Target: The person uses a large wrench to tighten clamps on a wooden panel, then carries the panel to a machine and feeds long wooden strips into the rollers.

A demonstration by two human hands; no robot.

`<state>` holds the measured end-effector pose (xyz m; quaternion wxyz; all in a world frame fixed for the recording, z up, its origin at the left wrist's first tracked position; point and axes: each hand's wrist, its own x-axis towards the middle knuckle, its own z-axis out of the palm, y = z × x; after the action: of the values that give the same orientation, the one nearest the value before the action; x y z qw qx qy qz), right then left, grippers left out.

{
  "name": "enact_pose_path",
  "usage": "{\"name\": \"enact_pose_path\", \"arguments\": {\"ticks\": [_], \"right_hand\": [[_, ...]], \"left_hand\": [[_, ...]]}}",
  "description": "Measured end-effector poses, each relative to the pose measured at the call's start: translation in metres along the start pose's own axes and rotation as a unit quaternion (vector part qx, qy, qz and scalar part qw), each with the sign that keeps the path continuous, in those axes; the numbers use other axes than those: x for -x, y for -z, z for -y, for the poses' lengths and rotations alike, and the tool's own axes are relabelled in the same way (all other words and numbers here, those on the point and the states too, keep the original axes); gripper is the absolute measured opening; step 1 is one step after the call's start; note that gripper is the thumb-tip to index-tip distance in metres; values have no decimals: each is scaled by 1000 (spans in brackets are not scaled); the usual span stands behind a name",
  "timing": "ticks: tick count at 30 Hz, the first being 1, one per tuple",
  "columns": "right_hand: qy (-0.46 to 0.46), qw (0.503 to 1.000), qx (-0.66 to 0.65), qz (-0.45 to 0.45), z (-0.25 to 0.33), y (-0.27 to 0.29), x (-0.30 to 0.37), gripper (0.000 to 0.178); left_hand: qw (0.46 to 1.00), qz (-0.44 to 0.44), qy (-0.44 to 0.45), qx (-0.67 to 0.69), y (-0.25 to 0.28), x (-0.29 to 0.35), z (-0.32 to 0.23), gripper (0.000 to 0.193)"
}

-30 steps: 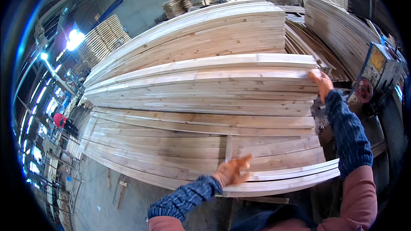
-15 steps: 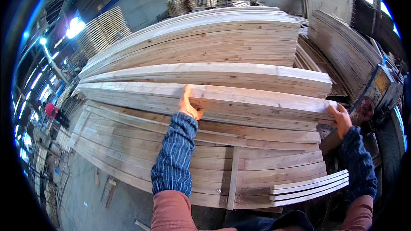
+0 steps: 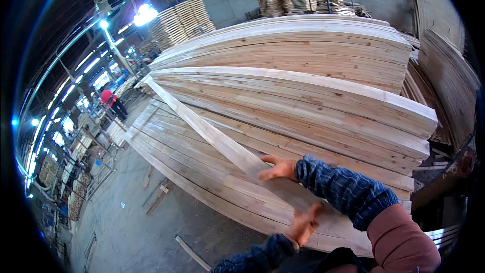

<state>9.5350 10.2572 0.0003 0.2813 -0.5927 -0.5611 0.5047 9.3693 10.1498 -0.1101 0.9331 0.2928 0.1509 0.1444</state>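
Observation:
A long pale wooden plank (image 3: pixel 222 141) slants across the stacked timber, its far end on the middle stack and its near part by my body. My right hand (image 3: pixel 277 167) reaches over from the right and grips the plank's far edge. Lower down, my left hand (image 3: pixel 304 224), slightly blurred, closes on the near edge, its fingertips against the wood. Under the plank lies a low layer of boards (image 3: pixel 197 172) side by side. Just beyond it stands the middle stack of long beams (image 3: pixel 303 106). The plank's nearest end is partly hidden by my right arm.
A taller timber stack (image 3: pixel 303 45) rises behind. Boards lean upright at the right (image 3: pixel 449 81). Loose wood strips lie on the concrete floor (image 3: pixel 131 222) at the left. A person in a red top (image 3: pixel 107 97) stands far left, near racks of wood.
The top beam of the middle stack has swung toward me and now lies diagonally over the lower boards. Both hands moved nearer my body, and my view turned left.

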Motion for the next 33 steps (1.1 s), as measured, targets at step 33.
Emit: {"name": "enact_pose_path", "arguments": {"ticks": [33], "right_hand": [[-111,852,377,-347,-239,-173,506,114]], "left_hand": [[244,238,-76,-937,36,6,-111,76]]}}
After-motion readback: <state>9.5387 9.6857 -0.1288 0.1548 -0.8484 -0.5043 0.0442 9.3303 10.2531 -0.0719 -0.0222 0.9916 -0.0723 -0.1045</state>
